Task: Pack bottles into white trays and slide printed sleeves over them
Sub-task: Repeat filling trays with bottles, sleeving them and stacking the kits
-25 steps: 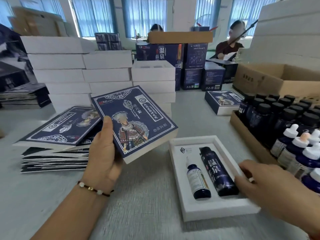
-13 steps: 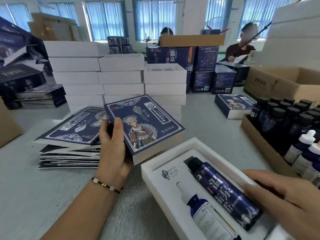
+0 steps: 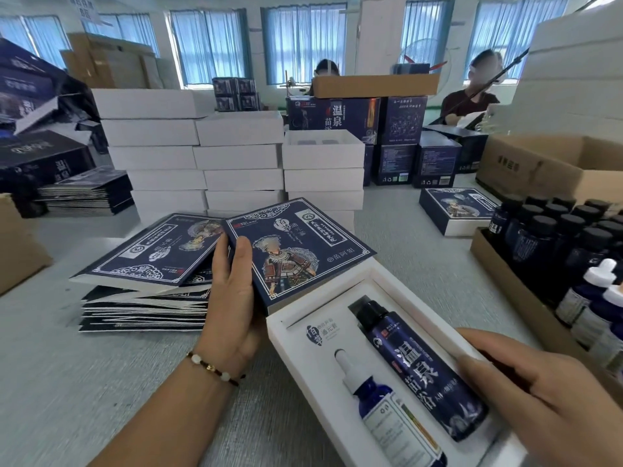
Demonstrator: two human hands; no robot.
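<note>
A grey table (image 3: pixel 101 382) is seen in a curtained workroom, with stacks of white trays (image 3: pixel 236 156) at 12 o'clock and flat sleeves (image 3: pixel 141 308) piled at 9 o'clock. A printed sleeve (image 3: pixel 303 254) is gripped at its near edge by the left hand (image 3: pixel 232 298), thumb on top. At 5 o'clock a white tray (image 3: pixel 303 335) is held at its right side by the right hand (image 3: pixel 553 396), fingers curled over the rim; 2 bottles are seated in it, a dark tall bottle (image 3: pixel 421 369) beside a dropper bottle (image 3: pixel 387 409). At 3 o'clock a cardboard box (image 3: pixel 512 298) is filled with upright bottles (image 3: pixel 556 237).
</note>
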